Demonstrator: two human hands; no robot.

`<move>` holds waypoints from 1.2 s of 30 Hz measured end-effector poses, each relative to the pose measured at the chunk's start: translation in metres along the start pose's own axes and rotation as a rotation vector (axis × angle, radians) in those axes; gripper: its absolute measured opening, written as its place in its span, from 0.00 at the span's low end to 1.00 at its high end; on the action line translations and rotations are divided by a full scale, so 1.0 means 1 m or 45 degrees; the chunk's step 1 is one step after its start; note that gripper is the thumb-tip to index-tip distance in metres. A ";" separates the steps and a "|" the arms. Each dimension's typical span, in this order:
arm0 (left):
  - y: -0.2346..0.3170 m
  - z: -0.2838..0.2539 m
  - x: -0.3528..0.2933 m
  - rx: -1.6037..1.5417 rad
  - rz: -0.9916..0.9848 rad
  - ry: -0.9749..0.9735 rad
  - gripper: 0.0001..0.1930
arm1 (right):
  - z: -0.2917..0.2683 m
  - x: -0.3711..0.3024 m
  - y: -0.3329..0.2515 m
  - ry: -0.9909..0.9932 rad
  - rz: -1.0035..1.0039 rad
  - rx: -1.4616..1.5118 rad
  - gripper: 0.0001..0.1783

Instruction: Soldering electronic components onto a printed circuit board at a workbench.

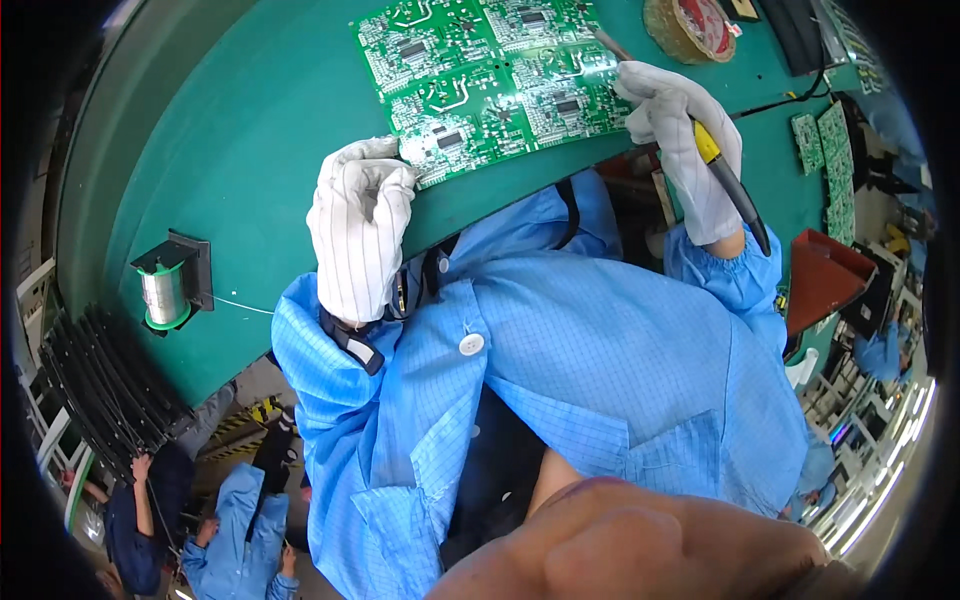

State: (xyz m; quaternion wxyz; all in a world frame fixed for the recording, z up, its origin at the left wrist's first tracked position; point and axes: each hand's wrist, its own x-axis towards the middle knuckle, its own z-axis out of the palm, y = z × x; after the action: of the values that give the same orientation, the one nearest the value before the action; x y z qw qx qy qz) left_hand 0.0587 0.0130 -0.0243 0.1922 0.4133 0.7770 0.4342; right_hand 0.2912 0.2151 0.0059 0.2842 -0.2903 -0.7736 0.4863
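Note:
A green circuit board panel (500, 122), made up of several joined boards, lies on the green table near its front edge. My left hand (362, 225), in a white striped glove, is closed at the panel's near left corner, with fingertips on its edge. My right hand (690, 140), gloved alike, grips a soldering iron (728, 180) with a yellow and black handle. The iron's thin front end points over the panel's right side. Part of the iron is hidden behind my fingers.
A solder wire spool (165, 298) on a black stand sits to the left, its wire running toward my left sleeve. At the far right are a round woven-looking container (690, 28), more green boards (838, 170) and a red bin (825, 280). Black racks (110, 390) and co-workers are at lower left.

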 end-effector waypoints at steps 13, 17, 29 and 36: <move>0.004 -0.010 0.007 -0.377 -0.327 -0.057 0.12 | 0.006 0.013 0.000 0.083 0.025 0.016 0.26; 0.011 -0.011 0.011 -0.336 -0.467 -0.074 0.15 | 0.012 0.014 -0.002 0.089 0.119 0.087 0.29; -0.001 -0.016 0.007 -0.379 -0.452 -0.052 0.18 | 0.008 -0.016 -0.010 0.000 0.284 0.158 0.34; 0.003 -0.016 0.007 -0.278 -0.403 0.032 0.16 | -0.027 -0.003 0.029 0.404 -0.245 -0.100 0.34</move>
State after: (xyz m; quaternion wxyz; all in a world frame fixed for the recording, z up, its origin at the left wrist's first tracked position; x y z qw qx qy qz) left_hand 0.0452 0.0117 -0.0124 0.2921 0.2570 0.7830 0.4854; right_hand 0.3177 0.2398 -0.0112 0.4363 -0.2990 -0.7616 0.3744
